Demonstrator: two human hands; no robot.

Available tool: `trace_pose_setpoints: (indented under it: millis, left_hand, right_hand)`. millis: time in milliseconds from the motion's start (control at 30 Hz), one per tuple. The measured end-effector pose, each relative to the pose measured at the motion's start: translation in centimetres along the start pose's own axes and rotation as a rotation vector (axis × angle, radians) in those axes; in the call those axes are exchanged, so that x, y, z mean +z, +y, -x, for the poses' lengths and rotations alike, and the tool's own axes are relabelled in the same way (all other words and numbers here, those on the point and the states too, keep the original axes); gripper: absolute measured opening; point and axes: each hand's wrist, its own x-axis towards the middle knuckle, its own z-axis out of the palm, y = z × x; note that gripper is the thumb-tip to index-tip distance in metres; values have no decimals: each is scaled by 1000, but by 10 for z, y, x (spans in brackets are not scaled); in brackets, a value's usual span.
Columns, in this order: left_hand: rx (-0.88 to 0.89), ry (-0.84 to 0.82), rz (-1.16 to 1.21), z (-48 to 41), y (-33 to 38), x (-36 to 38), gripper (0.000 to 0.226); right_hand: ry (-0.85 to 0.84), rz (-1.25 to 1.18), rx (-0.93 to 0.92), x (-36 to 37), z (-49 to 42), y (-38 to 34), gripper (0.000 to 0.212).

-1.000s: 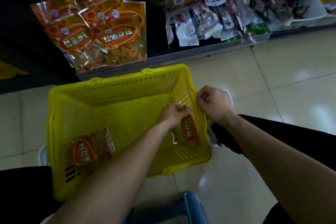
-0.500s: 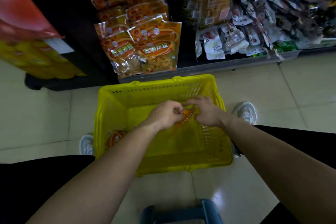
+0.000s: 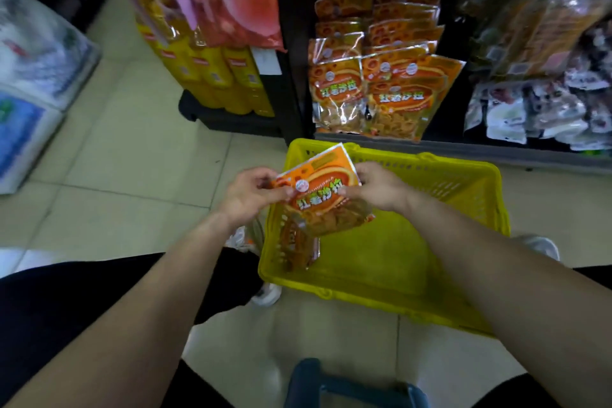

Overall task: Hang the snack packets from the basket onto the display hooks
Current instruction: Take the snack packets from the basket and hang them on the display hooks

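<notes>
From above, I hold an orange snack packet [image 3: 321, 195] between both hands. My left hand [image 3: 251, 195] pinches its left top corner, and my right hand [image 3: 377, 189] grips its right edge with the thumb on the front. It tilts over the left side of the yellow basket [image 3: 463, 182] under my hands. A second packet [image 3: 298, 245] leans inside, just below my left hand. Matching packets [image 3: 381, 89] hang beyond my right hand.
</notes>
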Motion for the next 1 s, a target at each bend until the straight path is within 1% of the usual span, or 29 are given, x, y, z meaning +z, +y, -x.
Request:
trace_pose_setpoints:
  millis: [67,133,200,300,333,400,433,467,500,533,567,600,667,733,800,900,933,1000]
  left_hand:
    - [-61,39,111,9,-9,-19,18]
    - [-85,79,203,12,-16,-26,11]
    - [-83,101,248,10,-19,-23,8]
    - [-69,114,333,3,-19,-17,11]
    - [-62,132,368,1,-19,-17,12]
    - [-43,180,416,-5,-17,-22,15]
    - [-39,204,425,-8,-17,-26,16]
    - [-38,227,431,-11,-16,-29,16]
    - [-39,254,425,-14,-17,-33,16]
    - [-39,278,422,-16,-17,-36,16]
    - [-33,301,421,-19,-18,-38,19]
    - [-27,317,428,-21,-19,-39,21]
    - [-20,334,443,-25,-20,-41,22]
    - [-24,347,446,-27,-23,-42,20]
    - [-29,353,447,-29,-25,-43,19]
    - [-26,347,453,-31,-26,-42,15]
    - [-25,341,454,-31,-24,-42,14]
    - [-20,332,452,-31,-21,-41,13]
  right_hand:
    - [20,-135,-10,1,-3,-17,7]
    - [35,-256,-16,4,-8,-30,9]
    - [60,-306,7,10,-14,-37,10]
    - [75,-360,29,22,-22,-40,22]
    - [106,-398,48,25,-25,-38,24]
    - [199,-450,127,31,-29,-24,27]
    - [222,-447,186,35,-32,-12,24]
    - [206,-391,228,42,-35,3,18]
    - [147,-261,242,50,-39,20,12]
    - [64,-114,245,62,-43,36,14]
    - [-18,9,242,74,-46,47,23]
    - [-81,82,233,88,-50,54,32]
    - [-136,100,199,116,-55,55,46]
    - [-154,66,166,141,-61,54,55]
    - [-108,59,159,160,-66,61,62]
    - [12,181,140,172,-67,71,54]
    - [10,208,128,171,-66,73,51]
    - [-53,296,95,164,-63,76,43]
